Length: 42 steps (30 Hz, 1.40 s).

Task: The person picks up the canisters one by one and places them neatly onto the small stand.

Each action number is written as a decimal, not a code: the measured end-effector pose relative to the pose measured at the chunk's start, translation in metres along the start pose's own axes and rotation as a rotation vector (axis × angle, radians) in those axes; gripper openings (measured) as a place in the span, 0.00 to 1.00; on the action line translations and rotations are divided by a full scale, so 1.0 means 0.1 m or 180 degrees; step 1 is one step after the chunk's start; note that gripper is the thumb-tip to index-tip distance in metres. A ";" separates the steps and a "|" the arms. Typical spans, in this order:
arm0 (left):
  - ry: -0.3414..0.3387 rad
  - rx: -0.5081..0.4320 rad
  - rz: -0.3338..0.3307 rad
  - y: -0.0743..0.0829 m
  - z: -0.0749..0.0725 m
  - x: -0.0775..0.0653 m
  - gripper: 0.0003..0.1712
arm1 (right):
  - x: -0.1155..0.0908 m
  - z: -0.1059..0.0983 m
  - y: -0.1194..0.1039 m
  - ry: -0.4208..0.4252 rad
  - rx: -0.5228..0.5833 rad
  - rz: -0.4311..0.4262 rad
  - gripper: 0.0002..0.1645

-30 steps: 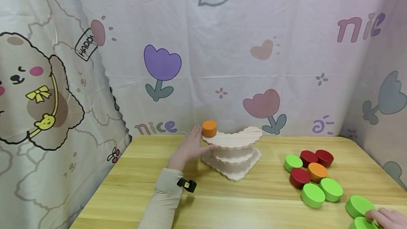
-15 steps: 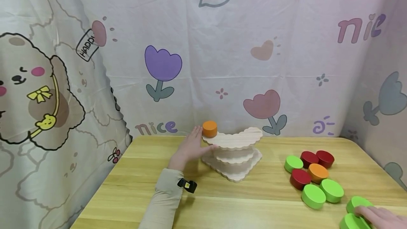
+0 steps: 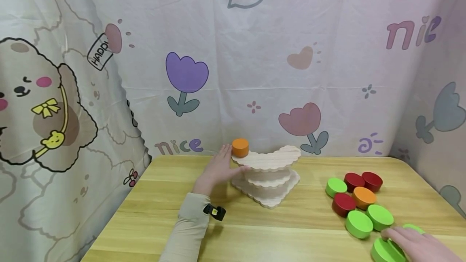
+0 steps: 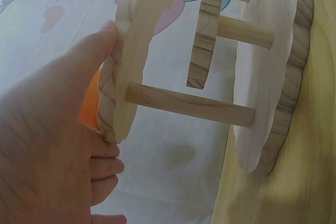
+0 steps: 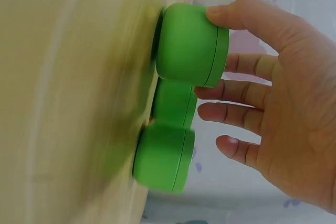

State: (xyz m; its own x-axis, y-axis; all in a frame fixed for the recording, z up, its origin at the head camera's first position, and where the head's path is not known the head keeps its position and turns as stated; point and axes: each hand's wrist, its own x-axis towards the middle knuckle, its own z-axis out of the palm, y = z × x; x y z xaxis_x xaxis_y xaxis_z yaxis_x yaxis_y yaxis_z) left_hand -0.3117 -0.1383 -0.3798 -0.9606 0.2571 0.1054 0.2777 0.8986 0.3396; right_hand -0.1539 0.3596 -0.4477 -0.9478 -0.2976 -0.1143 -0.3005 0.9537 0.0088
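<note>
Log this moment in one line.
left hand: touching wooden stand | right hand: gripping green jar | orange jar: on stand's top tier

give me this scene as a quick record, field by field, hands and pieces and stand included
left hand: touches the stand's top shelf
right hand: grips a green round piece
stand: pale wooden stand, tiered, scalloped edges
on top shelf: one orange piece, at its left end
loose cluster: three red pieces, three green pieces, one orange disc
partly hidden: another green piece, behind the right hand
surface: wooden table
</note>
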 end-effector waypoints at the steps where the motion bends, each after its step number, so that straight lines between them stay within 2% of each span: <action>1: -0.0008 0.0008 -0.0004 0.00 0.00 0.00 0.65 | 0.01 -0.01 -0.02 0.0048 -0.0002 -0.0081 0.43; 7: -0.0048 0.0047 -0.0026 0.02 -0.01 0.00 0.64 | 0.11 -0.04 -0.16 0.0080 -0.0047 -0.0398 0.48; 12: -0.0056 0.0063 -0.0043 0.03 -0.01 0.01 0.64 | 0.19 -0.15 -0.37 0.0052 0.0069 -0.0565 0.51; 21: -0.0031 0.0070 -0.0035 0.03 -0.02 0.02 0.64 | 0.35 -0.34 -0.72 0.0067 0.0314 -0.0799 0.39; 25: -0.0026 0.0076 -0.0040 0.02 -0.01 0.02 0.65 | 0.39 -0.37 -0.81 0.0115 0.0342 -0.0872 0.38; 31: -0.0010 0.0093 -0.0038 0.01 -0.01 0.03 0.65 | 0.46 -0.44 -0.93 0.0044 0.0585 -0.0880 0.41; 32: -0.0008 0.0093 -0.0037 0.01 -0.01 0.03 0.65 | 0.47 -0.46 -0.95 0.0079 0.0570 -0.0910 0.41; 34: -0.0005 0.0097 -0.0035 0.01 0.00 0.03 0.65 | 0.50 -0.48 -1.00 0.0321 0.0406 -0.1079 0.38; 39: -0.0007 0.0089 -0.0032 0.00 0.00 0.02 0.66 | 0.58 -0.52 -1.10 0.1143 -0.0043 -0.1558 0.32; 42: -0.0009 0.0093 -0.0033 0.00 0.00 0.02 0.66 | 0.63 -0.55 -1.15 0.1389 -0.0095 -0.1711 0.31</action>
State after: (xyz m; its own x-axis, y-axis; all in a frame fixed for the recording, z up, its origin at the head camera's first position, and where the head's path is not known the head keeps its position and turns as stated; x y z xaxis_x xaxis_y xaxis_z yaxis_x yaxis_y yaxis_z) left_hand -0.3135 -0.1380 -0.3800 -0.9635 0.2485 0.0994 0.2673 0.9113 0.3131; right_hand -0.1854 0.2291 -0.4015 -0.6207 -0.7246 0.2995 -0.7375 0.6693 0.0908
